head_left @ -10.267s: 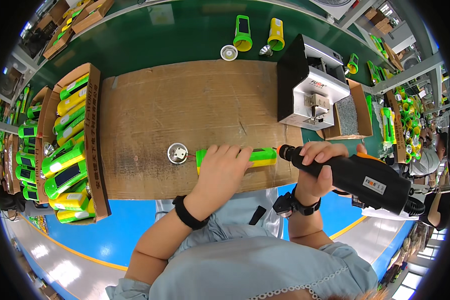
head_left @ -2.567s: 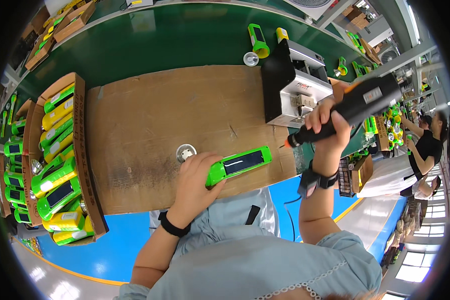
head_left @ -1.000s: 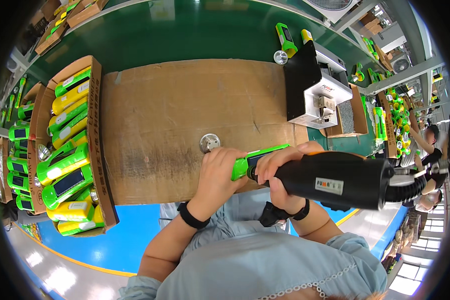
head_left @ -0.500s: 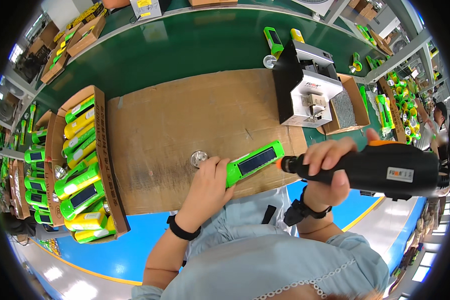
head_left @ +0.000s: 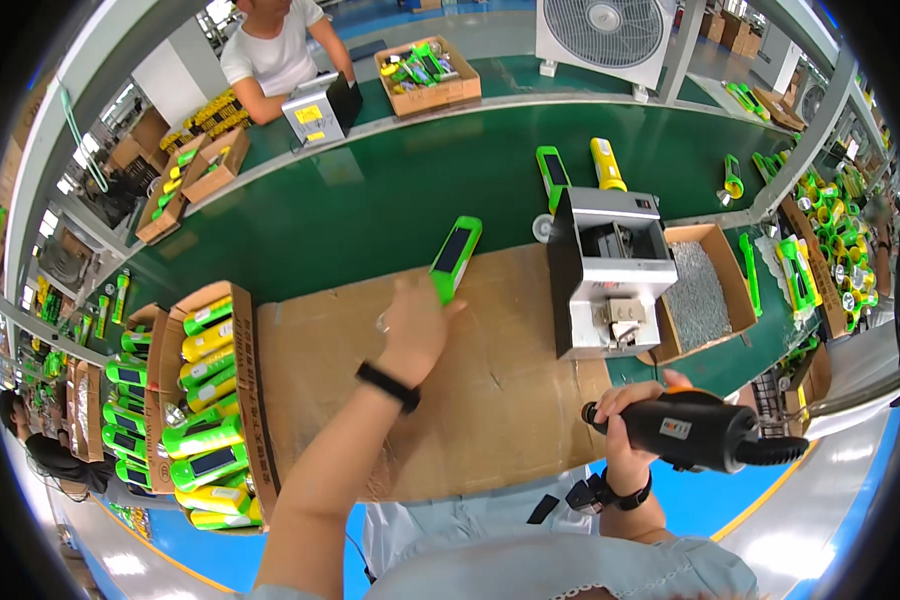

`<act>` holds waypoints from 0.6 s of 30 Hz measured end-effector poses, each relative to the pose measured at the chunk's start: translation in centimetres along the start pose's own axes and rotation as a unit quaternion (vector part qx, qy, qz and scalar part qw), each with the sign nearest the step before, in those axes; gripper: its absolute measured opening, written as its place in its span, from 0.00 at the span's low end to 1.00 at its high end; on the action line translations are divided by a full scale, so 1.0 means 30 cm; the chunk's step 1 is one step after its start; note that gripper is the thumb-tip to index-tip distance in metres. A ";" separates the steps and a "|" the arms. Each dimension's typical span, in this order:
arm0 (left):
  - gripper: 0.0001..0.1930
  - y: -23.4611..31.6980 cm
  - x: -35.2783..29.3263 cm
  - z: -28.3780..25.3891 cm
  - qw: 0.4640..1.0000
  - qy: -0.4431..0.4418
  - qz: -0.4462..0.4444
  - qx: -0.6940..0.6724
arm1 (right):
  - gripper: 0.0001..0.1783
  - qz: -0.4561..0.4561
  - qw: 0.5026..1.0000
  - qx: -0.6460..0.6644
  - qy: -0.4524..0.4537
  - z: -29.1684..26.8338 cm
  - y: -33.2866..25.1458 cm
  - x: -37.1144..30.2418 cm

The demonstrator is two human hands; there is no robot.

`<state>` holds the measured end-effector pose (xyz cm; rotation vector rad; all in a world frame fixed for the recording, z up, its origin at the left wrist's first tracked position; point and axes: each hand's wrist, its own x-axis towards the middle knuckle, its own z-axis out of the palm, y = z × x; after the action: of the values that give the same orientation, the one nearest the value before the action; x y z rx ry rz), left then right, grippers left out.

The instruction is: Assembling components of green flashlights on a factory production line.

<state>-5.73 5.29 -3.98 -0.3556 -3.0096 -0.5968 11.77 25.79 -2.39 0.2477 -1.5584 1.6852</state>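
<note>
One green torch [head_left: 455, 258] with a dark panel on its face lies tilted across the far edge of the cardboard sheet [head_left: 490, 400], its top end out over the green belt [head_left: 370, 210]. The left hand [head_left: 415, 325] reaches toward it with fingers spread, fingertips touching or just short of the lower end; I cannot tell whether it grips. The right hand [head_left: 630, 415] is wrapped tight around a black power screwdriver [head_left: 695, 432], held near the sheet's near right corner, off the table edge. Between the two hands the cardboard lies bare and gives wide room. Just right of the torch stands a grey machine [head_left: 610, 270], and beside that a box of small screws [head_left: 698, 295]. Along the sheet's left edge a cardboard tray [head_left: 205, 400] holds green and yellow torches in a row. Farther out on the belt lie another green torch [head_left: 550, 172] and a yellow one [head_left: 606, 165], near the machine's back. Across the belt a person [head_left: 275, 50] sits by more boxes.
</note>
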 end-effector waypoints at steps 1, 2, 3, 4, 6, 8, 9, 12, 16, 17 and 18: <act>0.29 0.027 0.099 0.022 1.000 -0.014 -0.016 0.010 | 0.37 0.008 1.000 0.009 0.014 0.010 0.010 -0.006; 0.32 0.028 0.181 0.065 0.999 0.028 -0.018 0.006 | 0.37 0.029 0.999 0.020 0.025 0.026 0.009 -0.009; 0.35 0.027 0.233 0.075 0.997 0.073 -0.023 0.006 | 0.37 0.027 0.999 0.010 0.015 0.040 0.002 -0.008; 0.39 0.052 0.268 0.074 0.996 0.077 -0.044 0.019 | 0.38 0.027 1.000 -0.005 0.006 0.037 0.008 -0.007; 0.38 0.109 0.264 0.054 0.994 0.099 -0.042 -0.014 | 0.38 0.002 0.999 -0.040 0.014 0.022 0.022 -0.003; 0.31 0.134 0.160 0.000 0.995 0.091 0.005 -0.042 | 0.39 0.016 0.999 -0.009 0.042 0.027 0.019 0.005; 0.27 0.115 0.076 -0.029 0.992 0.116 0.032 -0.037 | 0.39 0.000 1.000 -0.016 0.018 0.016 0.026 0.009; 0.20 0.086 -0.235 -0.238 0.995 0.060 0.011 -0.081 | 0.38 -0.002 0.999 -0.037 0.028 0.006 0.030 0.022; 0.14 -0.124 -0.569 -0.440 0.992 0.099 -0.067 -0.044 | 0.37 -0.009 0.998 -0.059 0.037 0.046 0.046 0.029; 0.13 -0.186 -0.649 -0.485 0.985 0.118 -0.124 -0.031 | 0.37 -0.014 0.998 -0.058 0.024 0.042 0.055 0.028; 0.11 -0.236 -0.707 -0.524 0.976 0.146 -0.159 -0.012 | 0.37 -0.022 0.998 -0.063 0.012 0.041 0.067 0.021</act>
<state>13.34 -11.62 5.87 0.2032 -2.7881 -0.6410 9.56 25.12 -3.22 0.1948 -1.6233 1.5451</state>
